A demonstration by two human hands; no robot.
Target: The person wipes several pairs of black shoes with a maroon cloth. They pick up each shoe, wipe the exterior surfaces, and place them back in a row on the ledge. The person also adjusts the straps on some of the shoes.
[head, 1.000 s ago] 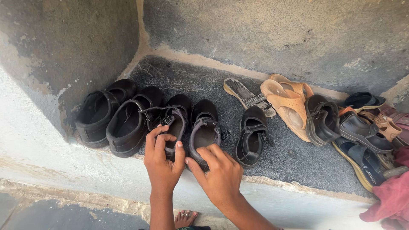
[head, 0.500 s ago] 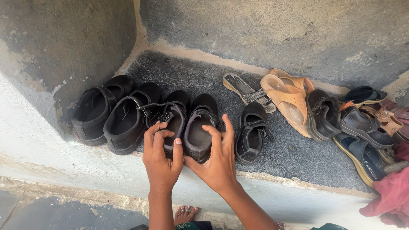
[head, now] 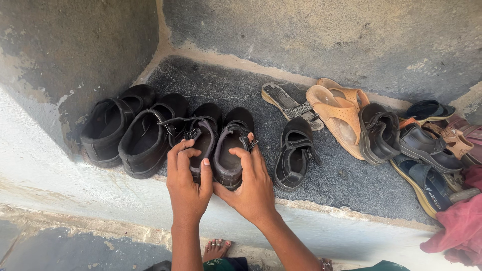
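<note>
My left hand (head: 188, 186) grips the heel of a small black strap shoe (head: 205, 131). My right hand (head: 251, 186) wraps around the heel and right side of the matching black shoe (head: 234, 135) beside it. Both shoes stand side by side on a dark stone ledge (head: 346, 183), toes pointing to the wall. A pair of larger black shoes (head: 131, 131) sits just left of them. A single black strap sandal (head: 293, 153) lies to the right of my right hand.
Tan flip-flops (head: 336, 113), a worn grey sandal (head: 283, 100), and several black and blue sandals (head: 416, 150) crowd the ledge's right side. A red cloth (head: 459, 228) lies at the far right. Concrete walls enclose the ledge at back and left. My bare foot (head: 216, 248) stands below.
Both hands have closed more tightly on the two middle shoes, and the right hand's fingers have curled around its shoe's side. The shoes sit closer together.
</note>
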